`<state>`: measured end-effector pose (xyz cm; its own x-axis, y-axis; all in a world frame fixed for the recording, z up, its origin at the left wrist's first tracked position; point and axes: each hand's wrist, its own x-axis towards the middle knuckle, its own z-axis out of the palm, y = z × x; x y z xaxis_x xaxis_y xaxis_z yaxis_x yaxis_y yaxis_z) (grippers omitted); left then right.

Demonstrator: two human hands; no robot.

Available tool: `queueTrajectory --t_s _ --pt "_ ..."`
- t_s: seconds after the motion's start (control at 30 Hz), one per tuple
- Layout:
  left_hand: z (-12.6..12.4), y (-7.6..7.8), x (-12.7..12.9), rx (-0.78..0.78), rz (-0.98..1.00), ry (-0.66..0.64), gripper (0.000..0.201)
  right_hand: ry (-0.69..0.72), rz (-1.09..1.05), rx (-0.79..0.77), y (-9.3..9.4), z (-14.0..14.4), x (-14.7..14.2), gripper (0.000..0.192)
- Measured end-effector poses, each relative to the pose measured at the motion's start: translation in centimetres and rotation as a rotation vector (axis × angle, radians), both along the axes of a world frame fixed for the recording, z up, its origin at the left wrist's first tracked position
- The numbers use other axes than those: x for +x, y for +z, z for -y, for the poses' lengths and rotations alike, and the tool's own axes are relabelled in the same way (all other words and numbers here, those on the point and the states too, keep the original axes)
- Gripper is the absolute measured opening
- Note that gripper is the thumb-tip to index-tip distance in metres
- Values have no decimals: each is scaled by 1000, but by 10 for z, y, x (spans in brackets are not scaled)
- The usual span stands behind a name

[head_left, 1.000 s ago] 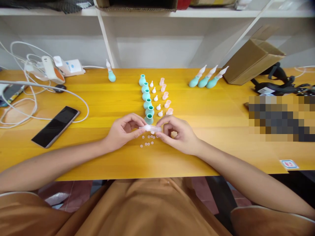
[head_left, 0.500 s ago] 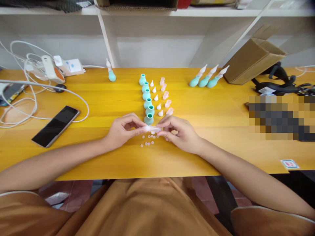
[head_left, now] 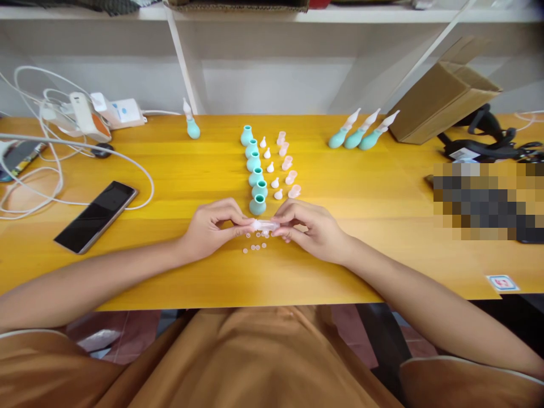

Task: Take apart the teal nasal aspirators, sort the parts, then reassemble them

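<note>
A small clear plastic piece [head_left: 264,225] sits pinched between both hands, just above the yellow wooden table [head_left: 374,226] near its front middle. The left hand [head_left: 215,226] closes thumb and forefinger on its left end; the right hand [head_left: 310,228] closes its fingertips on the right end, the other fingers curled loosely.

Directly below the piece lies a scatter of tiny clear discs [head_left: 255,247] on the tabletop. Just behind it starts a row of teal rubber bulbs [head_left: 255,170] running away from the person, with a row of small white tips [head_left: 271,168] beside it and a row of pale pink caps [head_left: 287,164] next to those.

Farther back, one assembled teal bulb with a tip [head_left: 192,126] stands alone to the left, and three assembled ones [head_left: 361,133] lie to the right, near a tilted cardboard box [head_left: 444,93]. A dark phone [head_left: 97,216] lies face up at left, among white cables [head_left: 51,170].

A small sticker [head_left: 502,282] at the right front edge carries red print too small to read; no other writing is legible.
</note>
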<state>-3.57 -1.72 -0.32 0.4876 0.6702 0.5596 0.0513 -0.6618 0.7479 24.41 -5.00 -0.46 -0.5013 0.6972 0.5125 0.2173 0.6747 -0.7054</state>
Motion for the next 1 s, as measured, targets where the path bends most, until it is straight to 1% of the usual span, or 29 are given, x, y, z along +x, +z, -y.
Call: queueTrajectory --t_s 0.17,0.27,0.57,0.7,0.8,0.9,1.0 --pt "2 2 -1 59 -38 15 8 18 41 97 3 -1 0 4" --pt "4 2 -1 69 -53 16 8 22 52 125 4 -1 0 5" --pt "6 3 -3 103 -103 21 4 30 68 151 4 -1 1 3" --pt "5 2 -6 151 -123 10 3 25 87 170 2 -2 1 4" --pt "5 2 -7 180 -151 -4 6 20 106 190 0 -1 2 5" --pt "6 1 -7 177 -174 -13 7 24 117 205 0 -1 2 6" --pt "5 2 -7 140 -151 -12 5 24 114 201 1 0 1 7"
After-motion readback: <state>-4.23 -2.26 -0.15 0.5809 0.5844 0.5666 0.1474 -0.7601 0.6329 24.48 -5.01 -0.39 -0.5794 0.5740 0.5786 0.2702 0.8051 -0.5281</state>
